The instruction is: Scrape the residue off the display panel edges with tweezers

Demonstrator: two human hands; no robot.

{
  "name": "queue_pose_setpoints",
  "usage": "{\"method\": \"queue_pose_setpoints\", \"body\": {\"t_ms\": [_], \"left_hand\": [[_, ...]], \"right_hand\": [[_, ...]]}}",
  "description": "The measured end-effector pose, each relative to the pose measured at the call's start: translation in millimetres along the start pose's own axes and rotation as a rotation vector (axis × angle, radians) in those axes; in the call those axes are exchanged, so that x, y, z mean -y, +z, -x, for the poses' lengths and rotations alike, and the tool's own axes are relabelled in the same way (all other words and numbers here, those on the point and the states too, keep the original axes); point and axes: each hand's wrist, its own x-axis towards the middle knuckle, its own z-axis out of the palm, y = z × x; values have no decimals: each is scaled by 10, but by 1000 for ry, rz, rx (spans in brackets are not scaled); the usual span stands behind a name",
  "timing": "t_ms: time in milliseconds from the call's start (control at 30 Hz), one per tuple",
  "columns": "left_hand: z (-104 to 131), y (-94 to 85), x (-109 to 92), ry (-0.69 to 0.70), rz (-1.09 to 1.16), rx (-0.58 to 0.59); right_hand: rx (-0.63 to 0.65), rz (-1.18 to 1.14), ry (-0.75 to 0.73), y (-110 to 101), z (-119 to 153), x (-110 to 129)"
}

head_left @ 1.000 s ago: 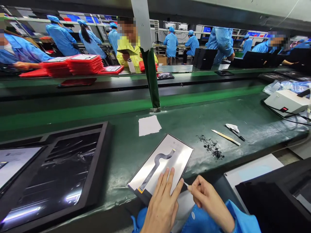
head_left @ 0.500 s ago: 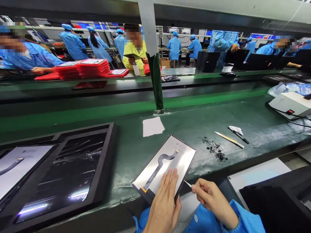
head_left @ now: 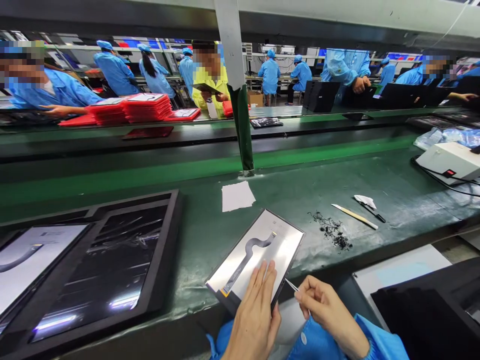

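A display panel (head_left: 258, 245) with a silvery back and a wavy grey ribbon cable lies tilted at the bench's near edge. My left hand (head_left: 257, 310) rests on its lower part, fingers stretched flat over the back and thumb at the right edge, holding it. In a pinch, my right hand (head_left: 324, 305) grips slim metal tweezers (head_left: 291, 285), whose tip meets the panel's right edge. Most of the tweezers is hidden in the fingers. Beyond the panel are black shreds (head_left: 332, 230), a pale-handled blade tool (head_left: 354, 216) and a black pen-like tool (head_left: 371, 209).
On the left, a black foam tray (head_left: 170, 235) holds another panel (head_left: 41, 250) and a dark glossy sheet. White paper (head_left: 237, 196) lies near a post (head_left: 243, 130). A white box with cables (head_left: 450, 162) stands right. Co-workers sit and stand across the line near red stacks (head_left: 146, 108).
The view has shifted slightly. My hands and the panel hold nearly the same pose, and the tweezers have turned a little at the panel's edge. Across the line, co-workers' hands have moved.
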Motion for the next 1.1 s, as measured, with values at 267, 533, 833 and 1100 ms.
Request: {"method": "queue_pose_setpoints", "body": {"t_ms": [267, 533, 833, 1100], "left_hand": [[-10, -31, 13, 19, -8, 19], [-13, -40, 14, 17, -1, 13], [-22, -51, 12, 19, 9, 37], [-31, -79, 8, 1, 18, 58]], "right_hand": [[7, -4, 68, -21, 8, 31], [37, -43, 57, 5, -3, 13], [38, -112, 178, 27, 30, 65], [31, -115, 77, 12, 20, 51]]}}
